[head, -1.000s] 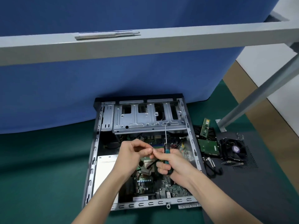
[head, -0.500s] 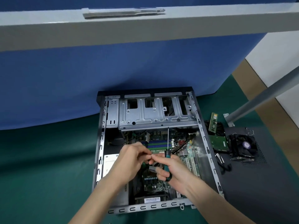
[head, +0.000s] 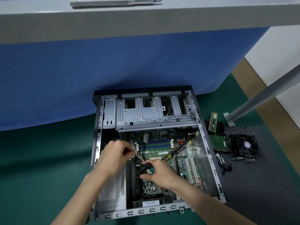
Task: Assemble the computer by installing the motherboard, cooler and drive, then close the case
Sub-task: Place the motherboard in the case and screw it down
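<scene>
Since half a second ago the teal-and-black screwdriver [head: 149, 167] has tipped from upright to up-left. The right hand [head: 162, 175] grips its handle and the left hand [head: 113, 157] pinches its tip with curled fingers, over the green motherboard [head: 162, 152] in the open grey case [head: 209, 151]. The white barcode sticker [head: 151, 203] is unreadable, and the black fan cooler [head: 243, 146] and green-backed drive [head: 218, 142] lie right of the case, well apart from both hands.

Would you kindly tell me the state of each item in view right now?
Case: open, lying flat.
Motherboard: inside the case.
Screwdriver: held in right hand, tip at the motherboard's left edge.
Left hand: fingers curled at the screwdriver tip; hold unclear.
Cooler: outside the case, not installed.
Drive: outside the case, not installed.
</scene>
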A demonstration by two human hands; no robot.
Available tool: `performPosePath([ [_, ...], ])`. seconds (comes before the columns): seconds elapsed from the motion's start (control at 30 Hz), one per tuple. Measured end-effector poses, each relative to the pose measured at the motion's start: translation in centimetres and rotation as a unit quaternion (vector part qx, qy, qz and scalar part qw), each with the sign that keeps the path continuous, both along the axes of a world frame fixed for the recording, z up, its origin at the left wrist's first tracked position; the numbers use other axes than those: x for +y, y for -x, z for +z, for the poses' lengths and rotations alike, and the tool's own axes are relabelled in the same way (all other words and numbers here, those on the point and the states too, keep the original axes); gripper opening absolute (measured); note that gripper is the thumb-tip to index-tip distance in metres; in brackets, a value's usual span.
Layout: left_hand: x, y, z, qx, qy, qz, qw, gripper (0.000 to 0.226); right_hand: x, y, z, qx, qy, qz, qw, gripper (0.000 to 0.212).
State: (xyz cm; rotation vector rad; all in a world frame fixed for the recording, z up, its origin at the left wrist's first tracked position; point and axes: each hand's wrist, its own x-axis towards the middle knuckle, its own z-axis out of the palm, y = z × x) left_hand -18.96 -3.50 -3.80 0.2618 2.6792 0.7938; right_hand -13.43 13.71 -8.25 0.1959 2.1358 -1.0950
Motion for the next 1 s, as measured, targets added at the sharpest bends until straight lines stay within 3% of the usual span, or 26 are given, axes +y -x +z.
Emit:
performPosePath([
  [0.13,0.0,0.6,-0.1,-0.031,-0.018,0.031,0.999,0.007,0.0,-0.1,-0.6,-0.038,-0.012,0.009,0.999,0.028],
  [0.23,0.0,1.2,0.0,-0.060,-0.018,0.025,0.998,0.005,0.8,0.0,-0.5,-0.056,-0.023,-0.011,0.998,0.023],
  [0.4,0.0,1.8,0.2,-0.100,0.001,-0.005,0.995,0.003,2.9,-0.4,0.5,-0.101,-0.024,-0.014,0.994,0.034],
  [0.53,1.8,2.2,0.3,-0.097,0.086,-0.111,0.985,0.004,4.2,-1.0,0.8,-0.129,-0.016,-0.018,0.991,0.029],
  [0.67,4.1,1.9,-0.1,-0.117,0.194,-0.236,0.945,0.011,5.1,-1.7,0.7,-0.166,-0.024,-0.036,0.985,0.030],
  [0.8,5.5,1.5,-1.2,-0.139,0.264,-0.286,0.910,0.021,5.9,-1.8,0.6,-0.193,-0.040,-0.058,0.979,0.026],
  [1.0,6.7,3.0,-2.2,-0.210,0.234,-0.275,0.908,0.018,6.9,-1.7,1.1,-0.236,-0.055,-0.081,0.967,0.029],
])
